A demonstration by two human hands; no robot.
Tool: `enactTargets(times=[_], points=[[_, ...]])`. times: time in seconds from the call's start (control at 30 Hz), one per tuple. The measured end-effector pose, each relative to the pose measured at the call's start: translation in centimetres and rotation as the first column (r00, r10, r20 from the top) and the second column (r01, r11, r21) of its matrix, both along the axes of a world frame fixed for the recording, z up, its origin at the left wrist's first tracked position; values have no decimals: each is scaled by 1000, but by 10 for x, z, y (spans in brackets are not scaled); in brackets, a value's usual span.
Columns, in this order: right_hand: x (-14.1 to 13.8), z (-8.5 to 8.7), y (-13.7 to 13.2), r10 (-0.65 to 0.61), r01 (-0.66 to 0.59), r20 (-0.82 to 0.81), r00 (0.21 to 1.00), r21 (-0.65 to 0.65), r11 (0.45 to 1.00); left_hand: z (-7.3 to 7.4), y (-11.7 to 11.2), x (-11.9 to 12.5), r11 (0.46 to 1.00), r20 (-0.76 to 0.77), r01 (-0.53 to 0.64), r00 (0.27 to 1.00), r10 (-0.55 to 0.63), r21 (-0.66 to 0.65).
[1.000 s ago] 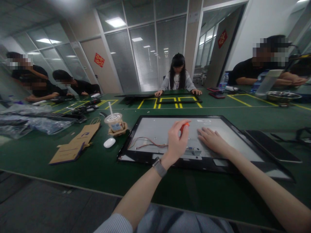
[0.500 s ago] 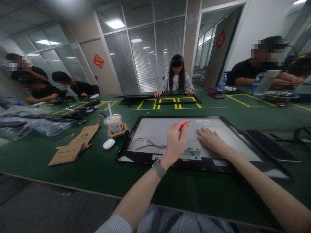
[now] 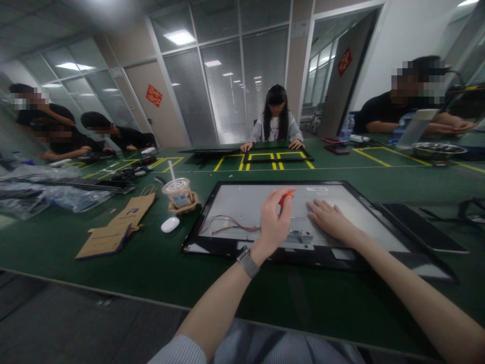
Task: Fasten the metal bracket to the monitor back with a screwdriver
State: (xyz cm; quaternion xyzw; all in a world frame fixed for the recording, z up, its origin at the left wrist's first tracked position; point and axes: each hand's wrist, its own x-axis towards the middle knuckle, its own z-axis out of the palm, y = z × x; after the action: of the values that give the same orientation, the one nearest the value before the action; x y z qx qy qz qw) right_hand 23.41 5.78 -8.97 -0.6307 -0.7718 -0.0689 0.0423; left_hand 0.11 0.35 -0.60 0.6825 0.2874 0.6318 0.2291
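A display panel [image 3: 235, 202] with a black frame lies face down on the green table, its grey metal back upward. My left hand [image 3: 276, 216], with a watch on the wrist, is closed round an orange-handled screwdriver [image 3: 287, 197] above the middle of the panel. The fingers hide most of the tool, and its tip cannot be seen. Beside that hand are a metal bracket with ports [image 3: 301, 236] and thin cables [image 3: 235, 223]. My right hand [image 3: 329, 217] rests flat on the panel's back, fingers spread, holding nothing.
Left of the panel are a drink cup [image 3: 178, 194], a white mouse-like case [image 3: 170, 225] and a paper bag [image 3: 121, 222]. A black slab [image 3: 422, 227] lies at the right. Across the table [image 3: 151, 283], a person [image 3: 276, 119] touches a black frame [image 3: 280, 154]; other people sit left and right.
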Motion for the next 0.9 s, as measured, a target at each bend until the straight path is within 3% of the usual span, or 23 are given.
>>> enactTargets(times=[0.9], points=[[-3,4,-2,-9,9,-14,1000,-15,1000,-1,1,-1,1000,12,3,1000,-3,-11]])
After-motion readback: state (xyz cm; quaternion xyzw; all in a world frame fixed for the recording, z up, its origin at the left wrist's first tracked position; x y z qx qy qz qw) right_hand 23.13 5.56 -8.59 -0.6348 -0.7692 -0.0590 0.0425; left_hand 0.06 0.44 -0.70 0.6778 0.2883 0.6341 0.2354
